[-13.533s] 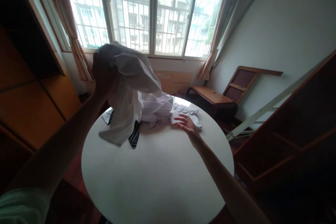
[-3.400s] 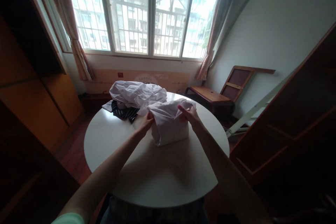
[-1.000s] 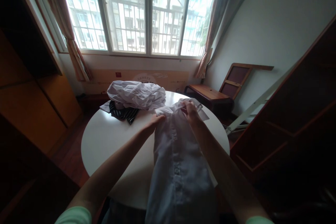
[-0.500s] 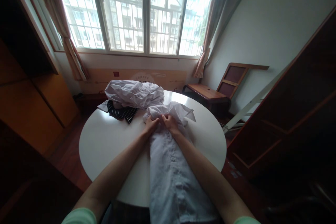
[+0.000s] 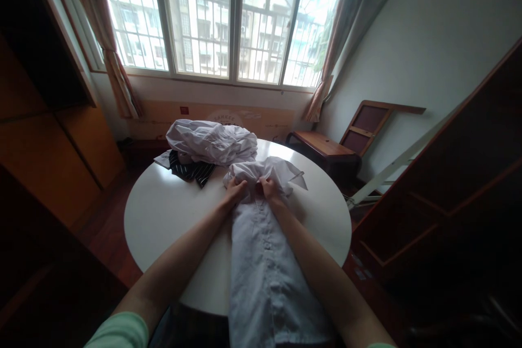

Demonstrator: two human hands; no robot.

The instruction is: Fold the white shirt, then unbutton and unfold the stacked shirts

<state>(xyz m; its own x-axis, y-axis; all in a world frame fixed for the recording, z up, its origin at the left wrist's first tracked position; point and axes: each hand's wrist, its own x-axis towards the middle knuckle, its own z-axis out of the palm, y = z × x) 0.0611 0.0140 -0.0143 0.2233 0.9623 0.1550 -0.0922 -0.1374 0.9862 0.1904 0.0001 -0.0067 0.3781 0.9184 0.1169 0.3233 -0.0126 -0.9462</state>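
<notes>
A white button-front shirt (image 5: 261, 261) lies lengthwise over the round white table (image 5: 163, 234), its lower part hanging past the near edge. My left hand (image 5: 235, 191) grips the bunched cloth near its far end, on the left of the button line. Just right of that line, my right hand (image 5: 268, 189) is closed on the same cloth. A small gap shows between the two hands. Beyond them sits a crumpled heap of white cloth (image 5: 212, 141), with a black striped piece of fabric (image 5: 190, 168) at its front left.
Behind the table, a low wooden piece of furniture (image 5: 322, 144) stands under the barred window. A white ladder-like frame (image 5: 383, 179) leans at the right, beside a dark wooden panel (image 5: 432, 217). Orange-brown cabinets (image 5: 81, 147) stand on the left.
My right hand has moved a little to the right, away from the left hand, opening a gap between them at the cloth. The camera view has shifted slightly.
</notes>
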